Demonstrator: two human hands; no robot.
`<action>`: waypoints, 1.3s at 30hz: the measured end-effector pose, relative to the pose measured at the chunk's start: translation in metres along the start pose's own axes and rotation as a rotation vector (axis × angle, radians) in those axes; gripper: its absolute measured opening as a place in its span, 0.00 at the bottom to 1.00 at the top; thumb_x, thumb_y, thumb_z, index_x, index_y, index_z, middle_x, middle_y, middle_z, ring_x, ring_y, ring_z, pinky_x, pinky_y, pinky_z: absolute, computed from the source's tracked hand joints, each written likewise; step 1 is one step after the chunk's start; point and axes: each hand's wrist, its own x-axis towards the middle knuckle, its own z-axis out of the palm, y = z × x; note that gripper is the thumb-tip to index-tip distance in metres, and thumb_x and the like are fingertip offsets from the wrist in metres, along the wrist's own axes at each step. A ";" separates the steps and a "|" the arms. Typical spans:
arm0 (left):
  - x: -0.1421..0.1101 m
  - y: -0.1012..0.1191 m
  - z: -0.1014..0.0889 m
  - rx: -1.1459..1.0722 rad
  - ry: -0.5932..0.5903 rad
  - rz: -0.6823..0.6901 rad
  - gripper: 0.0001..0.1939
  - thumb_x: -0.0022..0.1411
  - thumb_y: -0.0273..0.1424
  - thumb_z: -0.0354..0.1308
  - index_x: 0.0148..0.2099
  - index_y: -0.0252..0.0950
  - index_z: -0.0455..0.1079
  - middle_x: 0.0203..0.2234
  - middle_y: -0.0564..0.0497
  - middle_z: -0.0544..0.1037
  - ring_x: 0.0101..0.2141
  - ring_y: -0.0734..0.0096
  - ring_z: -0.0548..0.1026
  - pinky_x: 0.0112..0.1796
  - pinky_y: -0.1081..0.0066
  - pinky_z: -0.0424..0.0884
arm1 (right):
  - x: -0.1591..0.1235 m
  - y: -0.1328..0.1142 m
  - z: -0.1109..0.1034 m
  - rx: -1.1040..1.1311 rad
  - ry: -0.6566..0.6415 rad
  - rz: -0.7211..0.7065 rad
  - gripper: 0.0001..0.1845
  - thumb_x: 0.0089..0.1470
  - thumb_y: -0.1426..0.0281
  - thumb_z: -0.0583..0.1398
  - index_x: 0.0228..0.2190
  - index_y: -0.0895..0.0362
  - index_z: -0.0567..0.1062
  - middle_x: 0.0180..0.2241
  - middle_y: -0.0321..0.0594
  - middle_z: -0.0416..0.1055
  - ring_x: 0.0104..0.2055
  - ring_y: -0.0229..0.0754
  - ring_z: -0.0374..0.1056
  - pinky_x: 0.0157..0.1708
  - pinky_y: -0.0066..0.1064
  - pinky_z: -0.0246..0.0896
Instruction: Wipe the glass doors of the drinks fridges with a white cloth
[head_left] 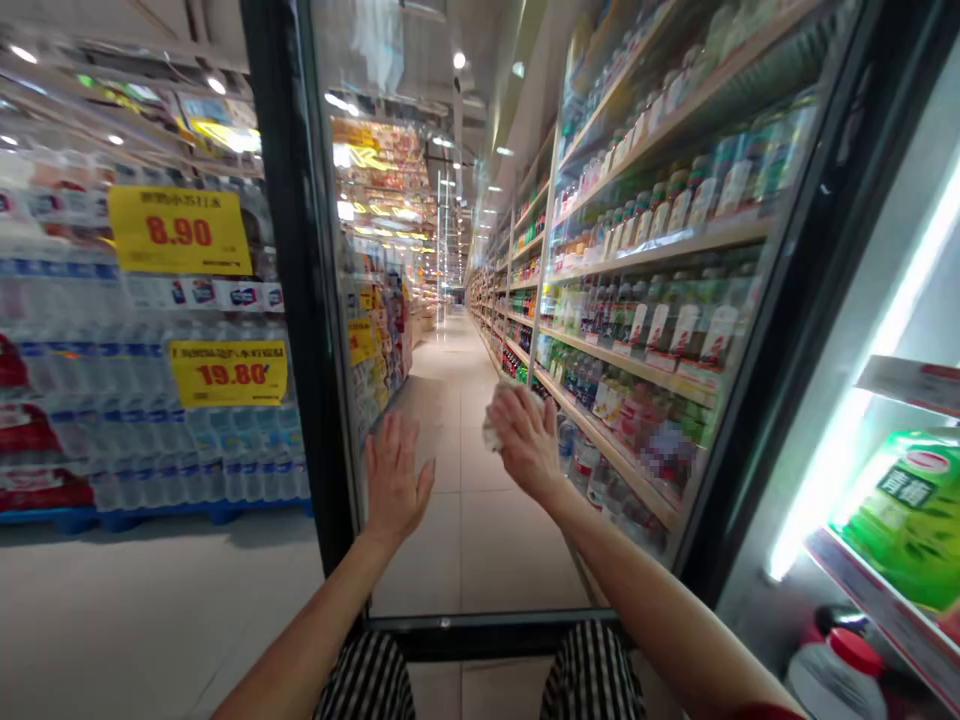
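Note:
A black-framed glass door (465, 540) stands in front of me, and the aisle shows through it. My left hand (396, 482) lies flat against the pane near its left side, fingers stretched out, with nothing in it. To the right, my right hand (529, 440) presses a crumpled whitish cloth (492, 425) to the glass. Part of the cloth is hidden under my fingers, and that hand is slightly blurred.
On the left stand stacked packs of bottled water (150, 430) with yellow price signs (180, 230). At the right edge, lit shelving holds a green pouch (904, 510) and a red-capped jar (840, 670). The door's black bottom rail (480, 635) crosses just before my knees.

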 end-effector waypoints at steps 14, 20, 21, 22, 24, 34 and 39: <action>0.100 0.021 0.015 0.091 0.159 0.154 0.31 0.60 0.32 0.50 0.64 0.36 0.46 0.61 0.39 0.52 0.62 0.58 0.47 0.58 0.51 0.43 | 0.056 0.051 -0.023 -0.093 0.123 0.136 0.24 0.54 0.73 0.52 0.53 0.56 0.64 0.59 0.45 0.57 0.65 0.48 0.38 0.61 0.50 0.30; 0.155 0.018 0.007 0.079 0.204 0.188 0.31 0.61 0.35 0.49 0.64 0.36 0.46 0.62 0.40 0.51 0.62 0.57 0.47 0.59 0.50 0.42 | 0.051 0.137 -0.053 -0.152 0.157 0.108 0.24 0.55 0.72 0.50 0.54 0.51 0.63 0.58 0.43 0.58 0.64 0.45 0.44 0.60 0.51 0.35; 0.163 0.016 0.005 0.077 0.210 0.166 0.31 0.61 0.35 0.49 0.64 0.35 0.46 0.62 0.40 0.51 0.62 0.56 0.46 0.59 0.50 0.42 | 0.054 0.157 -0.060 -0.183 0.267 0.323 0.24 0.55 0.71 0.49 0.54 0.52 0.63 0.59 0.45 0.57 0.64 0.47 0.45 0.59 0.54 0.38; 0.170 0.015 0.003 0.076 0.213 0.142 0.31 0.61 0.35 0.48 0.64 0.35 0.46 0.62 0.40 0.50 0.62 0.55 0.46 0.59 0.49 0.42 | 0.059 0.174 -0.067 -0.205 0.382 0.527 0.24 0.55 0.71 0.48 0.54 0.54 0.62 0.59 0.49 0.55 0.63 0.50 0.46 0.57 0.56 0.40; 0.180 0.013 0.001 0.069 0.212 0.104 0.30 0.62 0.36 0.47 0.64 0.34 0.47 0.62 0.40 0.50 0.62 0.54 0.46 0.58 0.48 0.41 | 0.074 0.189 -0.073 -0.221 0.532 0.775 0.24 0.56 0.70 0.47 0.54 0.57 0.63 0.60 0.53 0.53 0.62 0.54 0.47 0.55 0.59 0.43; 0.181 0.014 -0.001 0.140 0.205 0.111 0.31 0.63 0.36 0.45 0.65 0.36 0.43 0.62 0.40 0.50 0.62 0.55 0.46 0.58 0.49 0.43 | 0.091 0.176 -0.071 -0.210 0.283 0.325 0.25 0.54 0.69 0.50 0.54 0.52 0.62 0.59 0.46 0.56 0.63 0.48 0.46 0.58 0.52 0.40; 0.180 0.018 -0.004 0.169 0.206 0.100 0.33 0.62 0.36 0.46 0.66 0.38 0.39 0.63 0.41 0.49 0.63 0.58 0.45 0.59 0.50 0.43 | 0.119 0.201 -0.081 -0.193 0.566 0.794 0.26 0.55 0.69 0.46 0.55 0.58 0.62 0.59 0.54 0.55 0.62 0.55 0.48 0.54 0.60 0.44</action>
